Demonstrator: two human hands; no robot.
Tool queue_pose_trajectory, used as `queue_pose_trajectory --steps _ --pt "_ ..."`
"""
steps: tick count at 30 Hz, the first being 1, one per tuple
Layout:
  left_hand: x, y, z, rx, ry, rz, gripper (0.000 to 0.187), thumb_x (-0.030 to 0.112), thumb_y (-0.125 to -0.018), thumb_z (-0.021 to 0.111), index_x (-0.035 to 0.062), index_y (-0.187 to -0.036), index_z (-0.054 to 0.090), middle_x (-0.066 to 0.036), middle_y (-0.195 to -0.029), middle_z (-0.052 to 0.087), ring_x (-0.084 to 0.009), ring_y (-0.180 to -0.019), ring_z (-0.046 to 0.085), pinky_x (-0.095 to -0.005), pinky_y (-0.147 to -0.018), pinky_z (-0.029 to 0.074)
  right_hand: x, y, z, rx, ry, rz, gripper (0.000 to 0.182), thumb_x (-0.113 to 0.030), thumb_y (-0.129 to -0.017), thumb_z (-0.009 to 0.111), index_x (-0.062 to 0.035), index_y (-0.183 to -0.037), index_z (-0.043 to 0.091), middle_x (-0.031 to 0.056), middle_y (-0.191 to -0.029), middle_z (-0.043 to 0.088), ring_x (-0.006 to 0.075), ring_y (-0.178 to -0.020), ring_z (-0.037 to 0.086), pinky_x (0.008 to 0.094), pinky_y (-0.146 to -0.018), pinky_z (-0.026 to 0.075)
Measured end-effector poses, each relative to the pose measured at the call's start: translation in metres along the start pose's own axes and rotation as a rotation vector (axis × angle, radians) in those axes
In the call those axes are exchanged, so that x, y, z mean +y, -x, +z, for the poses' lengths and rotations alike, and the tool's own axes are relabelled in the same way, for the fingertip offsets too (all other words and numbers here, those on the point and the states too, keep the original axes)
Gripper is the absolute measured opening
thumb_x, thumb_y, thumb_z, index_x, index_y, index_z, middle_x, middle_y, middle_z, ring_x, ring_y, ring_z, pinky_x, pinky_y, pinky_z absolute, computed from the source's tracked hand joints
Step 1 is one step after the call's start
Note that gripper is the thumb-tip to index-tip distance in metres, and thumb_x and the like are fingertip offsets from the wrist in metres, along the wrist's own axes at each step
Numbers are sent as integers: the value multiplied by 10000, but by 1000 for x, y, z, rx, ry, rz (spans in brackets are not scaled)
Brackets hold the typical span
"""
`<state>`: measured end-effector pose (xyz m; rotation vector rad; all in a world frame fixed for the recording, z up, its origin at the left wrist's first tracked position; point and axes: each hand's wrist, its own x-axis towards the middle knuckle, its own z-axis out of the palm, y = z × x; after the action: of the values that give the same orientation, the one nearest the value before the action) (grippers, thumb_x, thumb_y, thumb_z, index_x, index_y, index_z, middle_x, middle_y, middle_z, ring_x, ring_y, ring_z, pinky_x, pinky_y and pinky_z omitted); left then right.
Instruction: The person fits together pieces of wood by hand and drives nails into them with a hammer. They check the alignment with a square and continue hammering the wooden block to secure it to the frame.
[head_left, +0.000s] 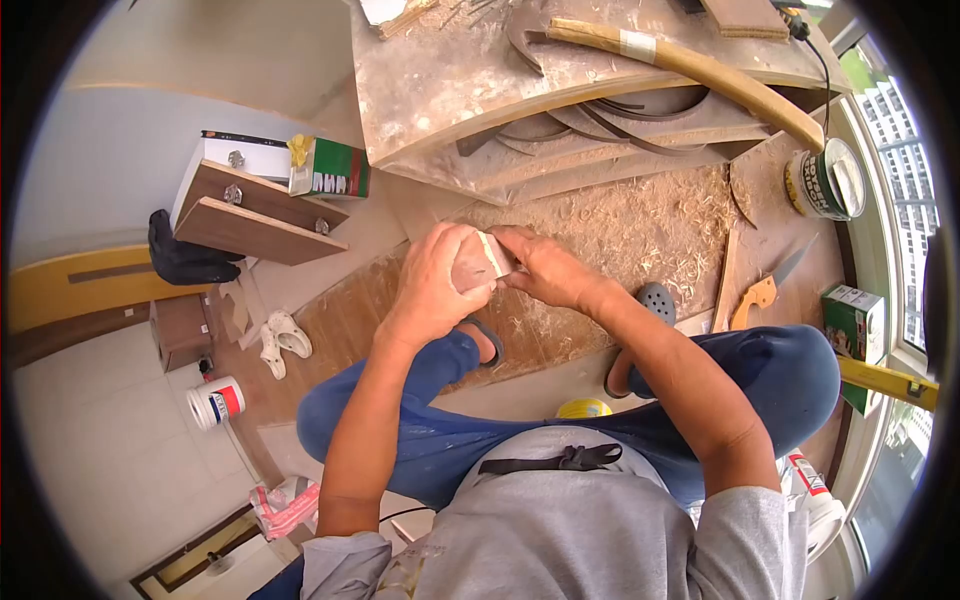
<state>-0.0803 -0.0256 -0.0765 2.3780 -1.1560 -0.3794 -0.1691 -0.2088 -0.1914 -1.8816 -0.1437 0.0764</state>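
In the middle of the view, above the floor and between my knees, both hands hold a small brown piece (472,266) with a pale yellowish strip across it. Its exact kind is hard to make out. My left hand (432,272) curls around its left side, thumb below and fingers over the top. The fingers of my right hand (545,266) pinch its right end. Beyond my hands stands a dusty low wooden bench (430,100), with a claw hammer (690,68) with a wooden handle on top.
Wood shavings (660,225) cover the floor ahead. An orange-handled saw (760,296) and a paint tub (826,182) are at the right. Drawer fronts (260,232), a green box (338,168), white clogs (284,342) and a white bucket (216,402) lie left. Dark strips (630,125) fill the bench's shelf.
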Motion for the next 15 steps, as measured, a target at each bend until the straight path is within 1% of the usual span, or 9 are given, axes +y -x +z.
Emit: queue_pose_trajectory --steps 1,2,4,8,10,14,15 --pt "-1 -2 0 11 5 2 632 183 -723 855 16 -1270 586 -165 -1180 605 -394 -1111 602 -465 -975 487 -1 0 -2 12 33 -3 694 -156 -873 813 -70 -1476 482 233 -1414 586 441 -1252 600 481 -1050 513" --pt "-2 -4 0 9 7 6 632 183 -723 855 16 -1270 586 -165 -1180 605 -394 -1111 602 -465 -975 487 0 -2 -3 15 35 0 694 -156 -873 813 -70 -1476 482 233 -1414 586 441 -1252 600 481 -1050 513" --pt "-5 -3 -1 8 37 -8 628 183 -727 853 7 -1268 588 -170 -1188 605 -387 -1114 602 -460 -977 487 1 -7 -2 12 27 -31 643 -148 -880 805 -57 -1440 503 239 -1335 629 442 -1237 605 485 -1044 509" --pt "-3 -3 -3 3 3 -15 637 184 -730 854 -1 -1277 585 -172 -1195 606 -380 -1119 601 -453 -984 484 -2 -8 -4 -11 28 5 621 -146 -881 803 -40 -1420 513 244 -1340 625 446 -1230 609 487 -1044 507" --pt "-2 -4 -5 -37 21 -36 646 191 -736 857 -4 -1289 584 -170 -1194 610 -379 -1121 603 -452 -989 483 -9 -8 -9 -45 35 50 617 -138 -881 798 -34 -1417 511 250 -1327 630 449 -1224 611 490 -1040 508" --pt "-3 -6 -5 -46 45 -65 658 201 -741 859 -4 -1302 581 -174 -1196 613 -389 -1119 602 -456 -991 481 -4 -10 -5 -18 20 26 627 -133 -878 796 -37 -1422 501 251 -1312 637 453 -1219 613 496 -1035 511" --pt "-3 -6 -5 -40 61 -61 659 225 -739 873 19 -1295 584 -179 -1187 618 -395 -1119 602 -465 -983 480 -2 -10 -5 -4 29 8 627 -130 -877 796 -38 -1422 502 251 -1308 639 454 -1216 615 496 -1036 511"
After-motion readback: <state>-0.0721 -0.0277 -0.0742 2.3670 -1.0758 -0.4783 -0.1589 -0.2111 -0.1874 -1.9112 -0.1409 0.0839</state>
